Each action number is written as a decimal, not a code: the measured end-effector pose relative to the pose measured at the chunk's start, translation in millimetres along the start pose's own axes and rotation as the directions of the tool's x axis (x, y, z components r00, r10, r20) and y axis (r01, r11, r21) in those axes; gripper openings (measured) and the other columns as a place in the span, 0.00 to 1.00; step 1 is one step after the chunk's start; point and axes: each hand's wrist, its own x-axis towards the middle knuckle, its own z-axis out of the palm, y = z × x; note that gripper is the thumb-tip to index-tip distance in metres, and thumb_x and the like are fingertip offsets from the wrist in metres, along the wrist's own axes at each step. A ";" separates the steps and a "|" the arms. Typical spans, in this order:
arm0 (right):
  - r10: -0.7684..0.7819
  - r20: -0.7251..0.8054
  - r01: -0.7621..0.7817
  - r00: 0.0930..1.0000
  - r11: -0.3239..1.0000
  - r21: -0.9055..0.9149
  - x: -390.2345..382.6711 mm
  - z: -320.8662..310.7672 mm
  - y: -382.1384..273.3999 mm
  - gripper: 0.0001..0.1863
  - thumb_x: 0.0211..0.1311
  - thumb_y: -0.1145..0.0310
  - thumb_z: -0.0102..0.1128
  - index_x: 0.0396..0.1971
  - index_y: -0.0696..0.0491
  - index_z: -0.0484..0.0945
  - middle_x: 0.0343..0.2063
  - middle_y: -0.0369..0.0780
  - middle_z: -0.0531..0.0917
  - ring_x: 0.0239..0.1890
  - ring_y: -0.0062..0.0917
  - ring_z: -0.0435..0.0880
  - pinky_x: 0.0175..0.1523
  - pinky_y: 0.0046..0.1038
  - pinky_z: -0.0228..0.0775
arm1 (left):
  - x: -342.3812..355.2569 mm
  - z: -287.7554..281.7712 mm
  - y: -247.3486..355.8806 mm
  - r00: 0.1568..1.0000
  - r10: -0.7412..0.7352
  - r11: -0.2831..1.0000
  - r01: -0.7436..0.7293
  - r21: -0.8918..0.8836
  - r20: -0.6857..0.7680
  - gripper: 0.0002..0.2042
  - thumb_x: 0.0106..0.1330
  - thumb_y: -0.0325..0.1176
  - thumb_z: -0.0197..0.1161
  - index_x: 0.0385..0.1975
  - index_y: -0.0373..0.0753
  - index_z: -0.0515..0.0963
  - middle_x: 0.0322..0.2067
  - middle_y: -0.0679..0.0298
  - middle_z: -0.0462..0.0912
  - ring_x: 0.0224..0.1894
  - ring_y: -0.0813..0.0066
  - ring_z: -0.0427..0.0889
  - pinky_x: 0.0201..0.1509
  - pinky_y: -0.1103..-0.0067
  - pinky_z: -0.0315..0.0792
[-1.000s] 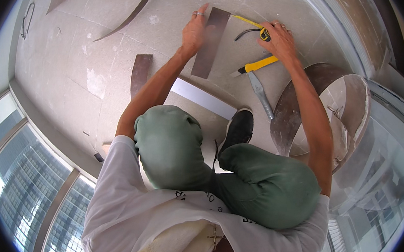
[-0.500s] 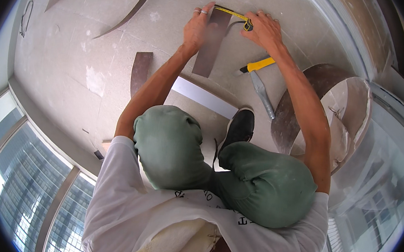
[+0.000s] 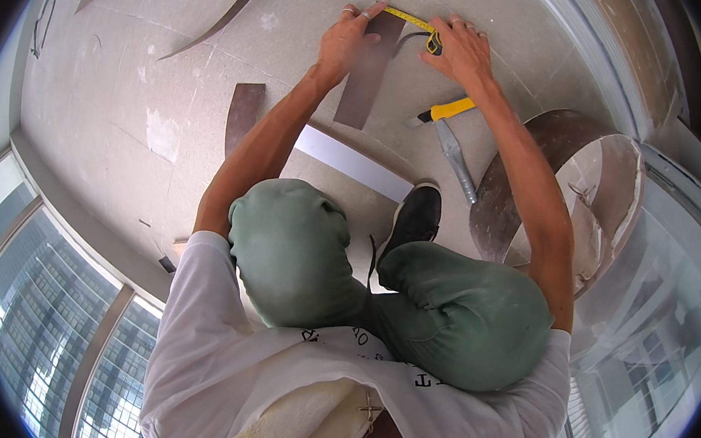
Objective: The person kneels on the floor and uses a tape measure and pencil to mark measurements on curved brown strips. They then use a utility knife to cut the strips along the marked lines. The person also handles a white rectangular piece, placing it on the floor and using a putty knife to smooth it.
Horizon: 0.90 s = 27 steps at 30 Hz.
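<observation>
Yellow under the left fingers (image 3: 377,9): touching the free end of the tape blade (image 3: 411,19) at the far end of the brown strip (image 3: 366,87), flat on the floor (image 3: 198,101); cannot tell whether pinching or only pressing; with the right hand (image 3: 465,55), gripping the tape-measure case (image 3: 434,44), just beside that strip; a second ago, reaching only to the right-hand corner with the blade, left hand apart from it; now brought together at the blade's tip; seemingly past lining up and into measuring, across the width rather than along the length; too small to read any marks; farther out, near the right wrist, lying together, yellow-handled cutter (image 3: 452,109) and grey metal tool (image 3: 457,162); beyond the right forearm, curled brown sheet (image 3: 494,194); nearer the body, white strip (image 3: 355,165) beside a black shoe (image 3: 419,212).
</observation>
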 end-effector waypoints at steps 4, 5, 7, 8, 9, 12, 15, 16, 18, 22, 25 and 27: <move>-0.031 -0.137 0.034 0.990 0.999 0.020 -10.7 8.9 0.9 0.36 0.52 0.47 0.73 0.61 0.42 0.74 0.54 0.42 0.77 0.58 0.39 0.76 0.59 0.46 0.65 | -0.3 3.1 -2.8 0.999 0.007 1.000 -0.006 0.025 -0.034 0.31 0.64 0.36 0.66 0.69 0.61 0.68 0.55 0.51 0.73 0.50 0.52 0.82 0.54 0.64 0.78; -0.027 -0.138 0.030 0.990 0.999 0.020 -12.0 10.2 1.8 0.35 0.53 0.47 0.72 0.61 0.41 0.74 0.54 0.42 0.77 0.59 0.38 0.75 0.60 0.45 0.64 | -0.3 3.6 -3.3 1.000 0.005 1.000 -0.004 0.023 -0.023 0.31 0.64 0.36 0.66 0.69 0.61 0.67 0.55 0.51 0.73 0.51 0.52 0.82 0.54 0.64 0.78; -0.015 -0.140 0.018 0.990 1.000 0.020 -14.4 10.8 3.4 0.34 0.54 0.48 0.72 0.61 0.40 0.75 0.54 0.41 0.77 0.60 0.37 0.73 0.61 0.43 0.62 | -0.9 3.8 -1.3 1.000 0.001 1.000 -0.001 0.017 0.002 0.31 0.64 0.36 0.66 0.69 0.61 0.67 0.56 0.51 0.73 0.51 0.51 0.82 0.54 0.64 0.78; -0.016 -0.134 0.019 0.991 1.000 0.024 -12.7 11.0 4.4 0.33 0.54 0.48 0.72 0.61 0.39 0.75 0.54 0.40 0.77 0.59 0.36 0.73 0.61 0.43 0.62 | -0.4 3.2 -1.0 1.000 -0.003 1.000 0.003 0.021 -0.003 0.31 0.64 0.36 0.66 0.69 0.61 0.67 0.56 0.50 0.73 0.51 0.51 0.82 0.54 0.64 0.78; -0.017 -0.127 0.021 0.992 0.999 0.028 -10.1 10.6 5.8 0.33 0.55 0.48 0.71 0.61 0.39 0.75 0.54 0.40 0.76 0.59 0.36 0.73 0.61 0.43 0.61 | -0.3 3.8 -1.5 1.000 -0.008 1.000 0.008 0.025 -0.009 0.31 0.64 0.36 0.66 0.69 0.61 0.67 0.56 0.50 0.73 0.51 0.51 0.82 0.54 0.64 0.78; -0.014 -0.113 0.016 0.993 1.000 0.015 -8.2 9.9 6.8 0.33 0.55 0.48 0.71 0.62 0.37 0.75 0.54 0.39 0.76 0.59 0.36 0.73 0.61 0.43 0.61 | -0.1 4.8 -4.0 1.000 -0.006 1.000 0.006 0.029 -0.020 0.31 0.64 0.36 0.66 0.69 0.61 0.67 0.56 0.51 0.73 0.51 0.52 0.82 0.54 0.64 0.78; -0.011 -0.121 0.016 0.993 0.999 0.035 -10.1 8.3 6.0 0.33 0.56 0.48 0.70 0.62 0.37 0.74 0.54 0.39 0.76 0.59 0.36 0.73 0.61 0.42 0.61 | -0.7 3.5 -4.8 1.000 0.008 1.000 -0.008 0.019 -0.014 0.31 0.64 0.36 0.66 0.69 0.61 0.67 0.56 0.51 0.73 0.51 0.52 0.82 0.54 0.65 0.78; -0.011 -0.126 0.017 0.992 0.999 0.050 -11.2 8.0 6.1 0.33 0.56 0.48 0.70 0.62 0.37 0.74 0.54 0.38 0.76 0.59 0.36 0.73 0.62 0.42 0.61 | -0.8 1.8 -3.6 1.000 0.014 1.000 -0.014 0.013 -0.009 0.31 0.64 0.36 0.65 0.69 0.61 0.67 0.55 0.51 0.73 0.51 0.53 0.82 0.54 0.65 0.78; -0.013 -0.141 0.027 0.990 0.994 0.102 -14.3 12.3 8.4 0.32 0.56 0.49 0.69 0.62 0.37 0.74 0.55 0.40 0.76 0.59 0.38 0.73 0.63 0.43 0.60 | -0.1 0.1 -1.1 1.000 -0.014 1.000 0.014 0.009 0.018 0.31 0.66 0.38 0.66 0.69 0.62 0.66 0.58 0.50 0.73 0.52 0.50 0.82 0.55 0.64 0.77; -0.026 -0.216 0.052 0.976 0.991 0.119 -16.4 19.9 10.4 0.32 0.56 0.52 0.67 0.63 0.36 0.73 0.57 0.40 0.76 0.59 0.40 0.73 0.64 0.45 0.58 | 0.0 -1.5 0.6 0.999 -0.024 1.000 0.024 0.005 0.044 0.30 0.67 0.39 0.66 0.70 0.63 0.65 0.59 0.49 0.72 0.53 0.49 0.81 0.56 0.63 0.77; -0.023 -0.210 0.040 0.977 0.996 0.080 -11.9 16.5 9.0 0.30 0.60 0.54 0.67 0.63 0.39 0.73 0.55 0.39 0.77 0.58 0.37 0.73 0.63 0.43 0.61 | -0.2 -0.7 -0.5 0.999 -0.030 0.999 0.029 0.014 0.034 0.30 0.67 0.39 0.66 0.70 0.63 0.65 0.59 0.49 0.72 0.52 0.49 0.81 0.56 0.63 0.77; -0.011 -0.177 0.025 0.984 0.997 0.075 -11.0 13.1 8.0 0.30 0.60 0.54 0.67 0.63 0.39 0.73 0.55 0.39 0.77 0.59 0.37 0.73 0.64 0.43 0.60 | 0.2 0.6 -1.1 1.000 -0.006 1.000 0.006 0.024 0.009 0.31 0.66 0.37 0.65 0.69 0.62 0.67 0.57 0.50 0.73 0.52 0.51 0.82 0.55 0.64 0.78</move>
